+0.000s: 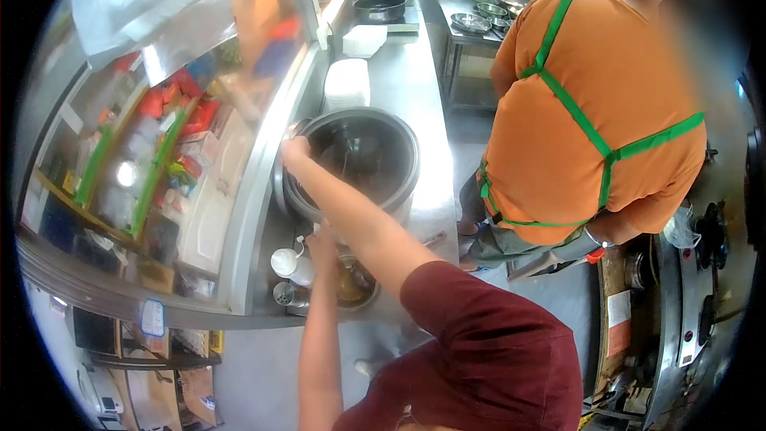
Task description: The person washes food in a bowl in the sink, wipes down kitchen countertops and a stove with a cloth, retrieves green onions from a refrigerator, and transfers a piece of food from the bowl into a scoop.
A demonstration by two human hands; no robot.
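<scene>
A large dark-lined round pot (363,156) stands on the steel counter, with dark contents low inside it. My right hand (296,152) is at the pot's far-left rim, its fingers closed around the edge of what looks like a pot lid (279,190) tilted against the pot's left side. Below the pot's near side is my left hand (322,246), fingers partly hidden and too blurred to read. Beside it lie a white bottle (292,266) and a metal-topped shaker (289,295). Partly behind my left wrist sits a round container (355,283) with brownish contents.
Stacked white containers (347,84) and a black pan (380,6) stand farther along the counter. At right, a co-worker in an orange shirt (586,112) with green straps faces away. Glass with shelved goods behind it borders the left; burners (706,227) line the far right.
</scene>
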